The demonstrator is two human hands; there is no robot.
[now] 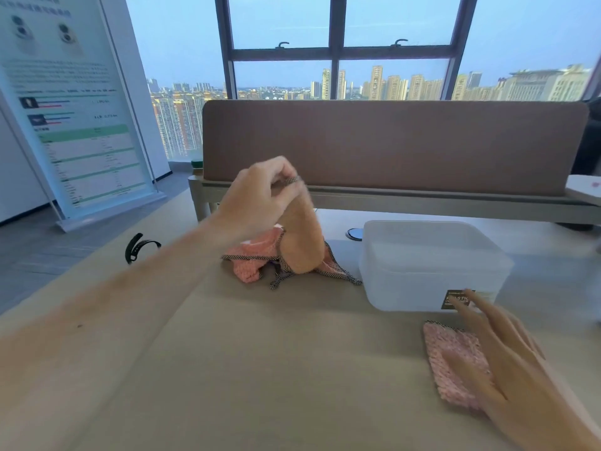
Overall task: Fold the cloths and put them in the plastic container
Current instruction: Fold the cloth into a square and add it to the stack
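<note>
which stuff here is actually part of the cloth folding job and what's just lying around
Part of the job: peach cloth pinched up by the left hand; pink cloth pile; folded pink cloth by the right hand; plastic container.

Just lying about: black strap; round desk port; poster stand.

High-rise office: desk divider [390, 144], poster stand [74, 109] (skyline outside).

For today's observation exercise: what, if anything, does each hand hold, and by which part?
The left hand pinches the soft peach cloth by its dark-trimmed top edge. The right hand holds nothing; its straight fingers lie over the folded pink cloth.
</note>
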